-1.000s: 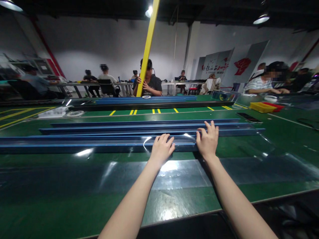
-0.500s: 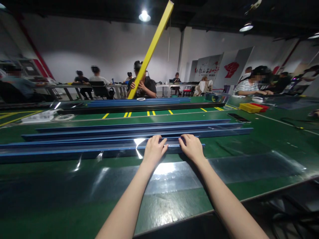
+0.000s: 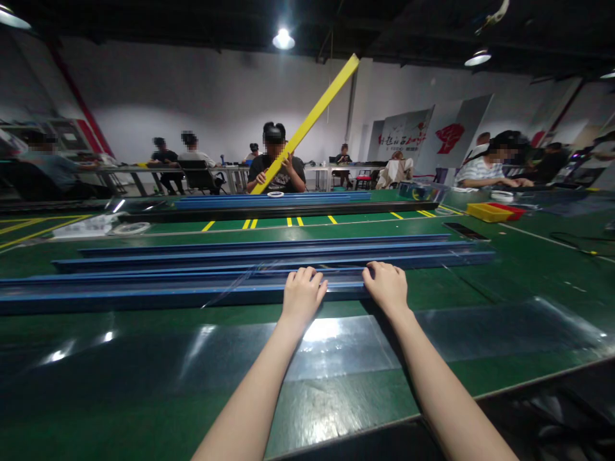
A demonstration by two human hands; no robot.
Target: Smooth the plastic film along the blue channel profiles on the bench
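Observation:
My left hand [image 3: 303, 296] rests with bent fingers over the near long blue channel [image 3: 158, 301]. Farther right, my right hand [image 3: 390, 288] curls its fingers down at that channel's right end. Both hands seem to hold a thin clear plastic sheet [image 3: 240, 280], whose faint slanting edges cross the blue channels; the fingertips are partly hidden. Another long clear strip [image 3: 461, 330] lies flat on the table, nearer to me, below my wrists.
More blue channels [image 3: 144, 263] lie just behind, with a phone [image 3: 466, 231] and a yellow bin [image 3: 486, 212] to the right. A black bar [image 3: 288, 210] crosses the green table [image 3: 384, 410]. Opposite, a person [image 3: 283, 173] holds a long yellow bar [image 3: 312, 121].
My right hand has shifted right, widening the gap between my hands. Glints on the clear sheet have changed. Across the table, the yellow bar has tilted lower to the right.

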